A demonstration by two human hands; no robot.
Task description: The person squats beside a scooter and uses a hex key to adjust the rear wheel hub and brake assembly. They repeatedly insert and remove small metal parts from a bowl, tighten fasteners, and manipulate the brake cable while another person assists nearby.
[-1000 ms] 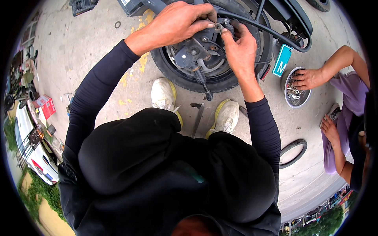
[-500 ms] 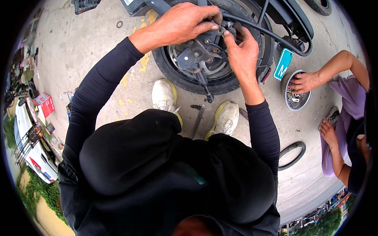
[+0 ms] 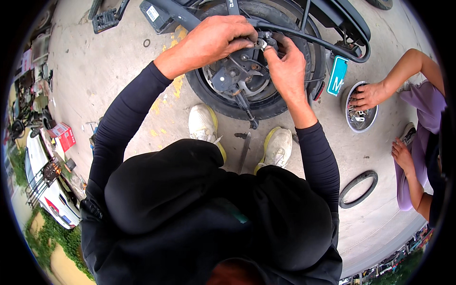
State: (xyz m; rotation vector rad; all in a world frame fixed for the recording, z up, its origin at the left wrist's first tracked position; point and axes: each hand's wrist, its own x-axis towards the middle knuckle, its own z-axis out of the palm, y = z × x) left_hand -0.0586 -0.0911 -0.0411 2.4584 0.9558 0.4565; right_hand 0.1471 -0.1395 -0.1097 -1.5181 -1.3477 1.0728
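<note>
A wheel with a black tyre lies on its side below a dark frame. On top of its hub sits a dark brake plate with bolts, and a short black rod points toward my shoes. My left hand reaches in from the left, thumb and fingers pinched at the hub's far side. What it pinches is hidden. From the right, my right hand closes on the same spot, its thumb against a small shiny metal piece. The right fingertips are partly hidden behind the thumb and the hub parts.
To the right, a co-worker's hand reaches into a metal bowl of small hardware. A teal plate lies near the wheel. A loose black tyre rests on the concrete. A flat metal bar lies between my shoes.
The whole view has shifted slightly, with the wheel lower in it. Both hands stay at the hub; the shiny metal piece now shows at my right thumb tip.
</note>
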